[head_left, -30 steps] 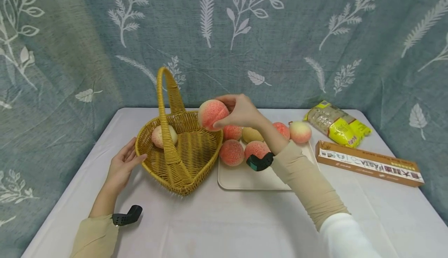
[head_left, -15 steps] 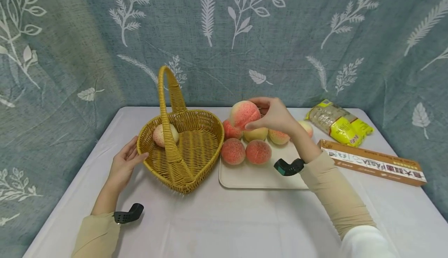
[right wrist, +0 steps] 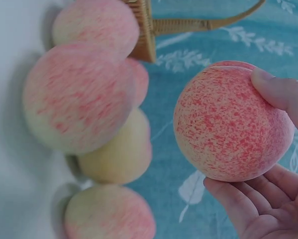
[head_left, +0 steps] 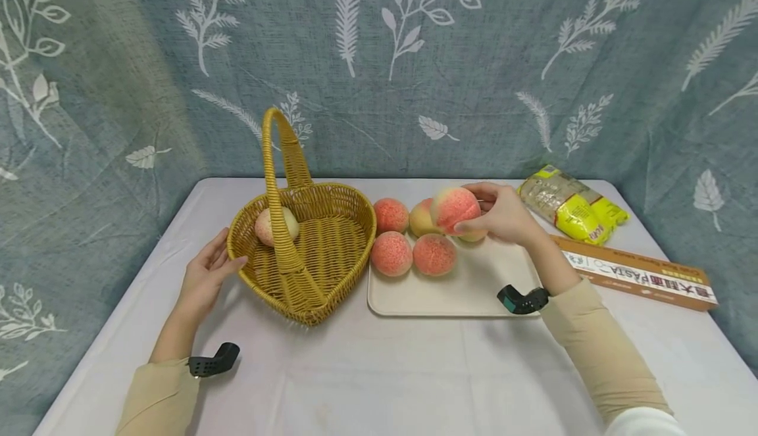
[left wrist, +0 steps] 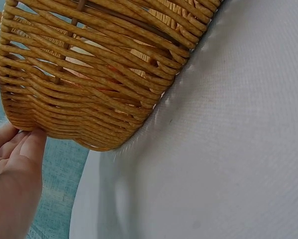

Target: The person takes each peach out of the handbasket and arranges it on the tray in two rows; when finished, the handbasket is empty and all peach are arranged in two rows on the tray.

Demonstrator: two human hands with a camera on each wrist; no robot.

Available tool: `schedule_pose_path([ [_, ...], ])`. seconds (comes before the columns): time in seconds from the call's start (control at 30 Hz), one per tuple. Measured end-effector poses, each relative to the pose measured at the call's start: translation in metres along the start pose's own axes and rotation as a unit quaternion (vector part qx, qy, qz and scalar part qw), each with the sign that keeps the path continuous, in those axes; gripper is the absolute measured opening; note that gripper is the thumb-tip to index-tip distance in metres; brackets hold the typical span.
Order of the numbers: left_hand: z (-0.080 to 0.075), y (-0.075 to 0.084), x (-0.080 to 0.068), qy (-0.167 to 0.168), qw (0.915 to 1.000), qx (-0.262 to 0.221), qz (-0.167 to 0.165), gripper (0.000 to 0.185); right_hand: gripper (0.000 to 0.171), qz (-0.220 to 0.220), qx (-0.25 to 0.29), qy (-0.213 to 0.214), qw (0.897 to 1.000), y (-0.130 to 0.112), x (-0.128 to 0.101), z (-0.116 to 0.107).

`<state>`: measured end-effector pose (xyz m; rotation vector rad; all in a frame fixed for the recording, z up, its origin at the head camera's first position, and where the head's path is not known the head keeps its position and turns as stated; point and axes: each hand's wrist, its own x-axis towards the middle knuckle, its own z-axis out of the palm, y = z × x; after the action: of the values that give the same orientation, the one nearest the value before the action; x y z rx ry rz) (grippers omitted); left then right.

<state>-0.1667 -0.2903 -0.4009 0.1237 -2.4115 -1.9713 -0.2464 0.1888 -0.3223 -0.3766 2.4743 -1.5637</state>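
My right hand [head_left: 503, 216] holds a pink and cream peach [head_left: 456, 209] above the back of the tray. In the right wrist view, the thumb [right wrist: 283, 92] lies on one side of this peach [right wrist: 228, 124] and the fingers on the other. My left hand [head_left: 204, 275] grips the left rim of a heart-shaped wicker basket [head_left: 355, 278], with the thumb and fingers about its edge. A pale peach [head_left: 265, 227] lies inside the basket, partly behind the tall handle [head_left: 285, 225]. Several peaches, among them a red one [head_left: 435, 254], sit on the cream tray [head_left: 438, 301].
A long pasta box [head_left: 639, 275] lies right of the tray, its left end partly behind the right arm. Behind it is a clear and yellow food bag [head_left: 562, 202]. A blue-green leaf-patterned cloth [head_left: 379, 114] hangs along the table's back edge.
My right hand has carried the peach rightward and slightly down, from the basket's right rim to above the tray. The left hand stays at the basket rim.
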Motion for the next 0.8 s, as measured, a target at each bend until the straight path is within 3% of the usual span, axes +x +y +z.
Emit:
schedule_pose_path([
  [0.4,-0.001,0.006,-0.001,-0.003,1.0000,-0.005,0.000,0.077,0.070,0.048,-0.017,0.023,0.998,0.025,-0.023,-0.016],
  [0.57,-0.001,0.009,-0.001,-0.004,0.9999,-0.011,-0.008,0.077,0.071,0.046,-0.015,0.023,0.999,0.036,-0.031,-0.022],
  [0.8,-0.001,0.011,-0.002,-0.001,0.9999,-0.008,-0.015,0.078,0.072,0.066,-0.063,0.015,0.996,0.048,-0.035,-0.022],
])
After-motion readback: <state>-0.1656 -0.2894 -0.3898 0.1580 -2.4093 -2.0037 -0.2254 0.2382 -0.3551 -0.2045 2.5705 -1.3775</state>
